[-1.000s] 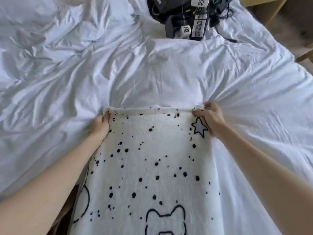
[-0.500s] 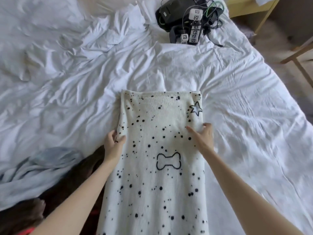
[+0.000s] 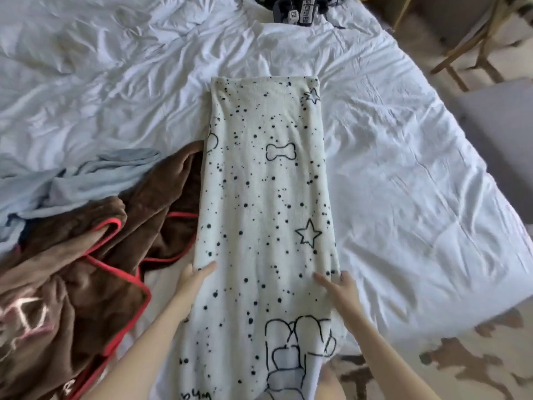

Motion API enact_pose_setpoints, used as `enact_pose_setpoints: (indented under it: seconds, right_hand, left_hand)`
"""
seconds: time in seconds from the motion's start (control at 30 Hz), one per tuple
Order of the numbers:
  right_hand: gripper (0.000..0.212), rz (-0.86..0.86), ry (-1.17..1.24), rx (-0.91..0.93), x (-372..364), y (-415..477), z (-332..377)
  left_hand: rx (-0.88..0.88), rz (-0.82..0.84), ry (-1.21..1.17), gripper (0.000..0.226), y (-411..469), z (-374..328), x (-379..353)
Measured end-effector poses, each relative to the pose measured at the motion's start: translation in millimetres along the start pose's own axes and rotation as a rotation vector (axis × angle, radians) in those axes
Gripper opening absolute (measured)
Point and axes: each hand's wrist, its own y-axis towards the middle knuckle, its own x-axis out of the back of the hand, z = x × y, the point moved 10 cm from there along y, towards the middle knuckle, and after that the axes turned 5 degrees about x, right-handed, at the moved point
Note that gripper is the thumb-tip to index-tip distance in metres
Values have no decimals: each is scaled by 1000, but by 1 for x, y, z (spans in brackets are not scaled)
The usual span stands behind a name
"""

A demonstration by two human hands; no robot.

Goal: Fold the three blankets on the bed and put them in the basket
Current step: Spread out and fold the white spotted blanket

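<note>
The white blanket (image 3: 266, 215) w/ black speckles, stars, a bone outline and some cartoon drawing near the bottom is laid out as one long narrow strip down the middle of the bed (image 3: 403, 157), far end up toward the top of the mattress, near end hanging off the edge closest to the camera. Looks folded lengthwise, edges pretty straight.

Left hand (image 3: 191, 277) is on the strip's left edge, low down, fingers stretched out, thumb lying across the top of the fabric. Can't rly tell if the fingers are tucked under the edge or just pressing on it. Right hand (image 3: 339, 287) is on the right edge at about the same height, open and flat, fingers spread on the fleece, not gripping anything afaict. Both forearms are bare.

Just left of the strip, touching it, is a brown blanket (image 3: 95, 269) w/ red trim, all bunched up, some pale lettering on it at the far left. Beyond that a light blue blanket (image 3: 86, 180) is crumpled, partly resting on the brown one.

Bedsheet is white and wrinkly everywhere. At the top edge of the bed there's a black gadget (image 3: 300, 10) w/ cables and little white tags. Off to the right, wooden chair legs (image 3: 467, 53) and a patterned floor (image 3: 461, 365).
</note>
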Motion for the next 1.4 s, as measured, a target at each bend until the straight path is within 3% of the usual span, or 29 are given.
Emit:
enact_pose_setpoints:
  seconds: [0.1, 0.2, 0.27, 0.33, 0.4, 0.43, 0.53, 0.6, 0.63, 0.73, 0.8, 0.87, 0.93, 1.03, 1.1, 1.2, 1.3, 1.4]
  right_hand:
    - [51, -45, -59, 18, 6, -45, -46]
    - [25, -15, -44, 67, -5, -92, -93]
    - [18, -49, -7, 86, -4, -111, -118]
    - [6, -114, 17, 79, 2, -119, -134]
    - [12, -168, 5, 85, 4, -121, -141]
    - [19, -209, -18, 103, 4, -123, -142]
    - [36, -466, -246, 231, 10, -145, -131]
    - [38, -547, -350, 347, 0, -164, -121]
    - [33, -501, -342, 407, -13, -172, -119]
    - [19, -189, -256, 500, -69, -190, -122]
    - [17, -18, -260, 517, -105, -204, -127]
    - [23, 114, -259, 530, -136, -216, -131]
    - [52, 237, -270, 527, -162, -226, -134]
    - [94, 344, -132, 428, -182, -235, -145]
    - [82, 272, -50, 414, -176, -235, -147]
    - [32, 34, -49, 453, -147, -231, -145]
    - [14, -83, -202, 443, -117, -219, -143]
    - [11, -157, -271, 445, -78, -205, -134]
  left_hand:
    - [48, 75, -29, 92, -25, 47, 3]
    - [81, 133, -12, 114, -47, 102, 10]
    - [80, 220, -18, 110, -62, 125, 7]
    - [68, 314, -31, 88, -77, 139, 2]
    - [77, 395, -15, 70, -87, 154, -1]
    - [80, 413, 27, 69, -89, 163, -2]
    - [55, 428, 160, 99, -90, 191, -4]
    - [37, 349, 264, 99, -96, 197, -3]
    - [-13, 279, 309, 87, -99, 194, -2]
    - [-532, -167, 699, 46, -125, 155, 13]
    - [-744, -379, 751, 31, -157, 145, 16]
    - [-613, -283, 546, 26, -164, 160, 18]
    - [-382, -53, 343, 29, -162, 189, 2]
    - [-396, 226, 368, 28, -179, 197, -26]
    - [-328, 443, 357, 37, -192, 205, -41]
    - [-198, 630, 299, 61, -202, 217, -55]
    - [-285, 448, 215, 50, -186, 204, -39]
    - [-314, 58, 142, 20, -158, 201, 5]
